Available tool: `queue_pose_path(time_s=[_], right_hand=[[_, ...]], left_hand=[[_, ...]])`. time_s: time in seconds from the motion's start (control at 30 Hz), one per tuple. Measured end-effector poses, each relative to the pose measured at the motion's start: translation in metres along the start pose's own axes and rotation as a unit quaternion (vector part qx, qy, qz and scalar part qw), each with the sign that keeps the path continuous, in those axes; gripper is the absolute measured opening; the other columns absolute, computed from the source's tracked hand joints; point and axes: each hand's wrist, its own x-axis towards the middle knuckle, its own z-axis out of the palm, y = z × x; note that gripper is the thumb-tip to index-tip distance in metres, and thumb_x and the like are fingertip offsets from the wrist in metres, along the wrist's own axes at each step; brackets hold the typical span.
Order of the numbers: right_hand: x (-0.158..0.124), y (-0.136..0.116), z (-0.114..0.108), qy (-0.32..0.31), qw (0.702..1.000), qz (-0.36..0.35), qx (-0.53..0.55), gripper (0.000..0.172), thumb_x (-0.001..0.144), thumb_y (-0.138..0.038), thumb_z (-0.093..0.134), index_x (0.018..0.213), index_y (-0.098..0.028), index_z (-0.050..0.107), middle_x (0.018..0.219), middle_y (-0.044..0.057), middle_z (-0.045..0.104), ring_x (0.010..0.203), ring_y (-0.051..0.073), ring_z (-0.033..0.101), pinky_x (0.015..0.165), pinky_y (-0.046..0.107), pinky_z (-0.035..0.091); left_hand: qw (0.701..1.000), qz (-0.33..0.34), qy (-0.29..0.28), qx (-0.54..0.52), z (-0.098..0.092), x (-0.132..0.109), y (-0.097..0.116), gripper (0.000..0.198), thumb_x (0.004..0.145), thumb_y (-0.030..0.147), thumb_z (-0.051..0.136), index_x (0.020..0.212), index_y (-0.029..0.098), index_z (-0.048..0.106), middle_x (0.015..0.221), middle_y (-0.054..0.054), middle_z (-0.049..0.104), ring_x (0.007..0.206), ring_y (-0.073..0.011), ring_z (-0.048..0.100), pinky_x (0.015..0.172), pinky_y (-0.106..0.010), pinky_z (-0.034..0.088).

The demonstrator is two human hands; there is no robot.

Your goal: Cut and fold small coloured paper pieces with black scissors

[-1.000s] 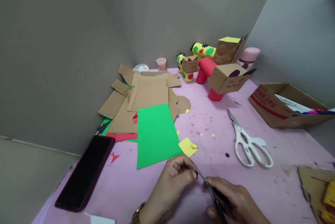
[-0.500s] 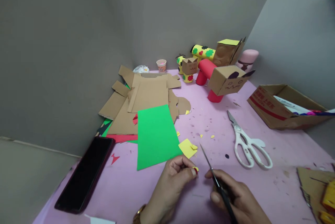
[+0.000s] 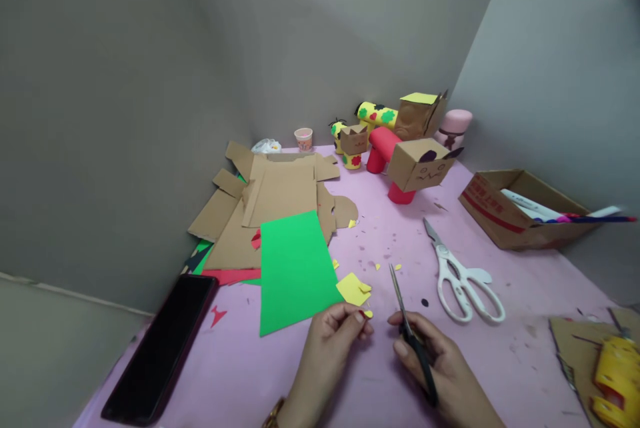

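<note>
Between the thumb and fingertips of my left hand [image 3: 336, 338] is a tiny yellow paper piece [image 3: 369, 314]. My right hand [image 3: 434, 356] is closed round the black handles of a pair of scissors [image 3: 406, 321], its narrow blades pointing away from me and nearly together. The blades are apart from the yellow piece. Just beyond my left hand lies a yellow paper square [image 3: 353, 289] with a smaller scrap on it. A green sheet [image 3: 297, 275] lies left of that square. White-handled scissors [image 3: 463, 278] rest to the right of my right hand.
Flattened cardboard [image 3: 285, 188] lies behind the green sheet, and a black phone [image 3: 163, 348] at left. Cardboard-headed animal figures [image 3: 420, 165] stand at the back right. A cardboard box [image 3: 525, 211] holds markers. A yellow tool [image 3: 617, 375] sits on cardboard at the right edge.
The view has shifted slightly, so the table things appear lower and further left. The black scissors' blades have turned more upright in view. Both hands keep their holds.
</note>
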Motion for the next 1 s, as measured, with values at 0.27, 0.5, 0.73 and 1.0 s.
queue_pose_path(time_s=[0.27,0.5,0.73,1.0], right_hand=[[0.013,0.012,0.012,0.079,0.989,-0.039,0.116,0.041,0.07,-0.052,0.07,0.089,-0.018,0.058,0.048,-0.011,0.038,0.04,0.007,0.027,0.039,0.019,0.018],[0.017,0.005,0.008,0.111,0.978,-0.041,0.171,0.043,0.069,-0.053,0.071,0.093,-0.02,0.056,0.047,-0.011,0.038,0.039,0.008,0.034,0.039,0.018,0.025],[0.019,0.0,0.005,0.094,0.977,-0.048,0.183,0.046,0.069,-0.056,0.069,0.093,-0.02,0.055,0.046,-0.012,0.038,0.038,0.008,0.034,0.039,0.018,0.026],[0.017,0.011,0.012,0.055,0.988,-0.042,0.135,0.03,0.066,-0.034,0.074,0.087,-0.018,0.06,0.05,-0.011,0.038,0.042,0.008,0.033,0.041,0.019,0.025]], left_hand=[[0.976,0.105,0.043,0.187,0.011,0.013,0.008,0.017,0.074,0.027,0.056,0.062,0.016,0.06,0.057,0.001,0.058,0.059,-0.0164,0.052,0.058,-0.025,0.039],[0.941,0.178,0.051,0.284,0.036,0.054,0.027,0.018,0.078,0.026,0.053,0.069,0.017,0.065,0.064,0.0,0.064,0.062,-0.0167,0.056,0.058,-0.024,0.04],[0.9,0.206,0.07,0.378,0.034,0.084,0.028,0.025,0.079,0.024,0.049,0.079,0.016,0.072,0.078,-0.007,0.074,0.076,-0.0223,0.065,0.069,-0.03,0.045],[0.859,0.209,0.132,0.449,-0.013,0.048,0.037,0.024,0.081,0.026,0.048,0.086,0.017,0.07,0.092,-0.01,0.072,0.086,-0.0256,0.065,0.077,-0.035,0.046]])
